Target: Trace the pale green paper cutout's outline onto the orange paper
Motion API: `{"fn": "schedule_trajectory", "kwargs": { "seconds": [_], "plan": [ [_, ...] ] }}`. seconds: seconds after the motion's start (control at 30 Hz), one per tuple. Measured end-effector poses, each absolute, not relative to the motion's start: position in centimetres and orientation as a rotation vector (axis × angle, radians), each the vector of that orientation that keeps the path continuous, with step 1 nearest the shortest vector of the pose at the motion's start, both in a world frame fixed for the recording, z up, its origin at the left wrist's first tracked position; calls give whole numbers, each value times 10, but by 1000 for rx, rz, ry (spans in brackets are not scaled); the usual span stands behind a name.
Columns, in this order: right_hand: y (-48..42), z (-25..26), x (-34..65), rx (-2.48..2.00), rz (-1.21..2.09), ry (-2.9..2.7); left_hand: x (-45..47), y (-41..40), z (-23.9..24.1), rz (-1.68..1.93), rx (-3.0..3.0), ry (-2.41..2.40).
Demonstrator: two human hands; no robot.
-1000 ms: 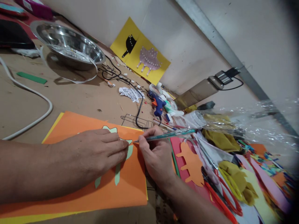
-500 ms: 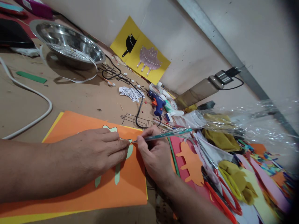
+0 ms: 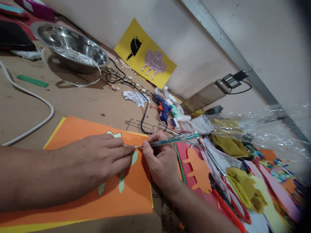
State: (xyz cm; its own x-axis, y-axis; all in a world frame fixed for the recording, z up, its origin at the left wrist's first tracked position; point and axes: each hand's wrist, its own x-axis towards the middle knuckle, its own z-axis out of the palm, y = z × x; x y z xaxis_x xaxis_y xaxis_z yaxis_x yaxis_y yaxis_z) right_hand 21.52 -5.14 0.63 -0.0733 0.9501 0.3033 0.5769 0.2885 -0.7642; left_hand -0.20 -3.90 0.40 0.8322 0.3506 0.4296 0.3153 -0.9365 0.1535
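Note:
My left hand (image 3: 104,161) lies flat, fingers stretched out, over a pale green paper cutout (image 3: 121,182) on an orange sheet (image 3: 121,204). It covers most of the cutout; parts of its edge show around the fingers. In my right hand (image 3: 162,161) is a teal pen (image 3: 175,139), gripped close to its point. The pen's tip meets the cutout's edge beside my left fingertips. A dark drawn line runs on the orange sheet along the upper edge of the cutout.
Right of the sheet lie an orange cutout (image 3: 198,170) and red-handled scissors (image 3: 236,204). Beyond are a blue glue gun (image 3: 164,108), a grey bottle (image 3: 206,98) and a yellow card (image 3: 150,55). A metal bowl (image 3: 70,42) and a white cable (image 3: 36,94) are on the left.
Almost nothing differs. The view has shifted very slightly, while both hands and the pen keep nearly the same place on the sheet.

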Motion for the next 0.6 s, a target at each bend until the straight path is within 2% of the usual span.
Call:
{"fn": "schedule_trajectory", "kwargs": {
  "seconds": [0.6],
  "plan": [
    [-51, 5, 216, -1430, 572, -1759, -2, -41, -2, 763, 2929, 546]
  ]
}}
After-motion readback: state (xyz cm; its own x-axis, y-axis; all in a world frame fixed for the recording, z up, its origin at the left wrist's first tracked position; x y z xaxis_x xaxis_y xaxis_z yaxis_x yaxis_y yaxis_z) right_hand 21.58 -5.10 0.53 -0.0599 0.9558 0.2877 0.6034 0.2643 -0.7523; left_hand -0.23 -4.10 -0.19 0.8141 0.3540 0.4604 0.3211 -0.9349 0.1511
